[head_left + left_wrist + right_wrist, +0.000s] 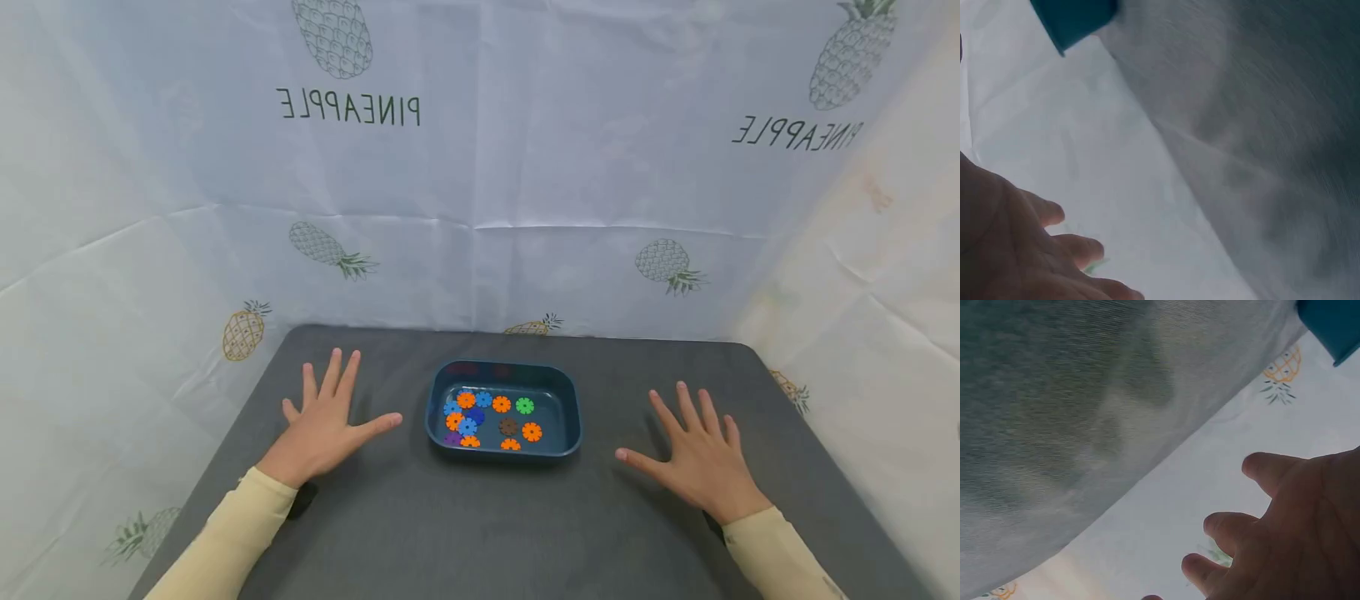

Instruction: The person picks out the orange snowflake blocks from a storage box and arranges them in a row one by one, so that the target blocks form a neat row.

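A dark blue tray [504,454] stands on the grey table between my two hands. Flat, notched plastic discs lie inside it: several orange and blue ones, a green disc [525,406], a brown disc [508,427] and a purple disc [453,437]. Most are gathered toward the tray's left half, some overlapping. To the left of the tray my left hand [318,433] is spread with fingers straight, holding nothing. My right hand [705,462] is spread likewise on the right side, apart from the tray. Each wrist view shows part of a hand and a corner of the tray.
The grey table [495,533] has rounded far corners. A white cloth [525,167] with printed pineapples hangs behind it and along both sides, close to the table's edges.
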Demonstrator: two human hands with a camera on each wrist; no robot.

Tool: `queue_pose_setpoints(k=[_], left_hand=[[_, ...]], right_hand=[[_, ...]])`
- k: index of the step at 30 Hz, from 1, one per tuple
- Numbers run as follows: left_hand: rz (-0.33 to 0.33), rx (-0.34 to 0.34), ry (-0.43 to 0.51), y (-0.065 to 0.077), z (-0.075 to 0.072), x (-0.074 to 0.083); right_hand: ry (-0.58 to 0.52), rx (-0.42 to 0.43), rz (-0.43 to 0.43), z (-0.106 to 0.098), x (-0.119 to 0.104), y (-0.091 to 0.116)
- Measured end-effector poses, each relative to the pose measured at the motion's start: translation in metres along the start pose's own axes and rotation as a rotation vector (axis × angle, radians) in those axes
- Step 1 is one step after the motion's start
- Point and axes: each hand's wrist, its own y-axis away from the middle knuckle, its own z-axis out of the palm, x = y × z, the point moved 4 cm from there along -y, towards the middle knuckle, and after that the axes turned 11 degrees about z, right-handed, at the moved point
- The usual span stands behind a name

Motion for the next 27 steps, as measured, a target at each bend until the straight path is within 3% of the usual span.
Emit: queue_pose_setpoints(k=[5,12,21,27], left_hand=[[-0.030,-0.013,0.177,-0.019,0.009,0.013],[-0.048,0.057,0.413,-0.041,0.024,0.027],[-0.099,0.064,0.781,-0.060,0.045,0.025],[-0.151,0.021,0.883,-0.067,0.060,0.019]], right_hand=[[0.005,-0.009,-0.028,-0.004,-0.008,-0.007],[0.008,-0.008,-0.070,-0.011,-0.025,-0.014],[0.020,0.013,-0.146,-0.020,-0.056,-0.032],[0.038,0.008,-0.272,-0.023,-0.086,-0.045]])
